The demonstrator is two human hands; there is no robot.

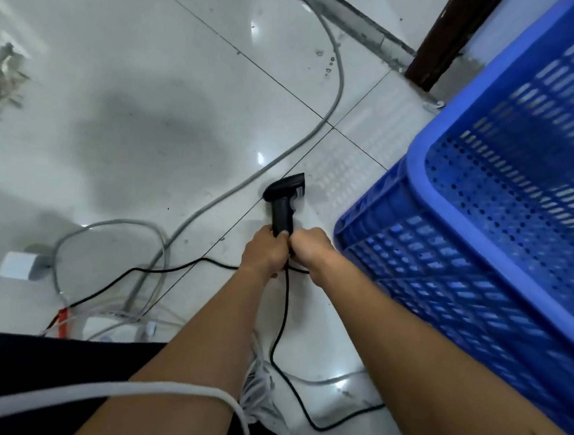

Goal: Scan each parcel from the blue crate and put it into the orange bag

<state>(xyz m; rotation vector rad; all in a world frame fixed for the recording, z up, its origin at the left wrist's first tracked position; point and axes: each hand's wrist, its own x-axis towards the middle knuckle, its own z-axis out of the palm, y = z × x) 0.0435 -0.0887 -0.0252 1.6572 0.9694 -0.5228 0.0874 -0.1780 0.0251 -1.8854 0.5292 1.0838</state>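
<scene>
Down on the tiled floor (pixel 154 52), at about 9 o'clock from the near corner of the blue crate (pixel 450 214), I have both hands on the black scanner (pixel 285 200). Its head points toward 12 o'clock and looks to rest on the tile. My left hand (pixel 265 251) is wrapped in a closed grip round the lower handle. My right hand (pixel 310 250) is curled tight at the handle's foot, just where the black cable (pixel 279 319) comes out; I cannot tell whether those fingers also catch the cable itself. The stretch of crate I can see shows only perforated walls and floor, no parcel, and the orange bag is out of view. My main worry is the cable: it loops back toward 6 o'clock past my shoe (pixel 261 394) and branches toward 9 o'clock to the power strip (pixel 105 326), so a quick lift could snag it on my foot or tug the plug. The thick grey cable (pixel 337 84) runs close beside the scanner and could be dragged along. A white cord (pixel 127 390) lies across my left forearm and may catch as I reach. Tugging at the cable joint could loosen the connector, and then no scan would register.
</scene>
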